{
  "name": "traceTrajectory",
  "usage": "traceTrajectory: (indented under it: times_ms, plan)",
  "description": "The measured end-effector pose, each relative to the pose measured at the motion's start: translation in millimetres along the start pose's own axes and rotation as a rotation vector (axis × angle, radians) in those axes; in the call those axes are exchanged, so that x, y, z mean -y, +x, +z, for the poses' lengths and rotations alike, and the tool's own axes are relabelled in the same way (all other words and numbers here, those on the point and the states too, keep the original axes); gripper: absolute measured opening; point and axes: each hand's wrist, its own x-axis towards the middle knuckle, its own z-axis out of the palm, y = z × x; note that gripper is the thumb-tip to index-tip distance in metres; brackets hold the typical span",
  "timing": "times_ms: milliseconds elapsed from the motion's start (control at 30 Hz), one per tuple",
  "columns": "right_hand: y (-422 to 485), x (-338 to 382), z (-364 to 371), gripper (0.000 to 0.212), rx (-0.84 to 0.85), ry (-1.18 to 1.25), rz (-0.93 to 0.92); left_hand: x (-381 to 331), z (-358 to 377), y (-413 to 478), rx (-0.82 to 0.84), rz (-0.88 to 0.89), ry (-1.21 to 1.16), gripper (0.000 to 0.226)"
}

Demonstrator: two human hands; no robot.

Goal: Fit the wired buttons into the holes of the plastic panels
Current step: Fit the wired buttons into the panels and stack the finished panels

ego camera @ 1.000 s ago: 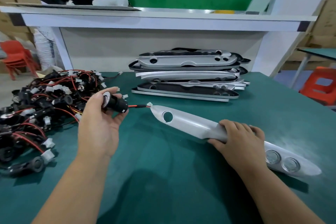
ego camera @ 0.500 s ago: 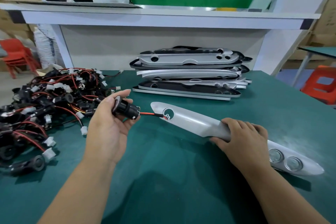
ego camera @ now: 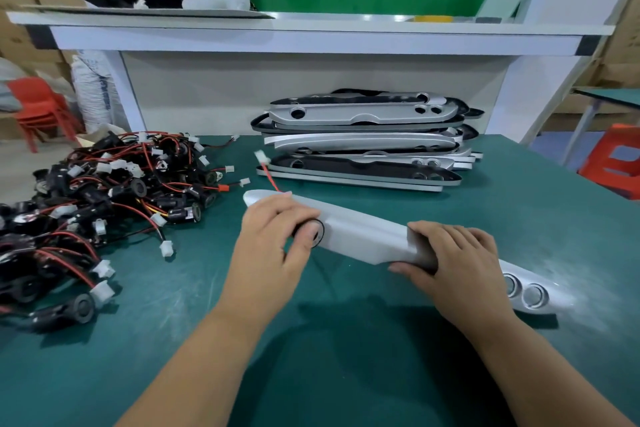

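Pinching the wired button (ego camera: 322,230) into the plastic panel (ego camera: 363,229) mid-frame with the left hand (ego camera: 273,239), gripping the panel with the right hand (ego camera: 457,260) to brace against the push.

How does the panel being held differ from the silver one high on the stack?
The held panel is gripped by the right hand; the stacked silver panel rests untouched at the back. The held panel's single hole takes a button under the left hand; the stacked one's is empty. Both are long, silver.
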Motion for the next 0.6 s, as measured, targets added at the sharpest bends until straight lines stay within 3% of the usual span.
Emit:
traceTrajectory:
  times_ms: [67,133,233,367,433,500,600]
  plan:
    - [0.4,1.6,-1.1,0.060,-0.008,0.020,-0.009,-3.5,3.7,-0.9,-0.073,0.071,0.091,0.028]
    - [-0.5,2.8,-1.9,0.061,-0.013,0.035,-0.022,-3.1,1.1,-0.3,-0.154,0.022,0.112,0.032]
    - [-2.3,2.0,-3.2,0.062,-0.010,0.054,-0.034,7.6,-9.0,3.8,-0.188,-0.211,0.014,0.023]
    - [-1.5,2.6,-3.2,0.060,0.083,0.075,-0.019,20.9,-14.5,5.4,-0.078,-0.549,-0.298,0.061]
    - [-1.4,2.9,-2.7,0.058,0.152,0.083,-0.002,20.7,-11.7,4.9,-0.006,-0.652,-0.491,0.050]
    - [-0.8,5.6,-3.1,0.060,0.211,0.111,0.003,24.4,-8.8,3.5,-0.004,-0.659,-0.464,0.033]
    - [1.7,25.6,-1.0,0.063,0.231,0.171,-0.047,28.0,-6.3,3.0,-0.028,-0.647,-0.480,0.026]
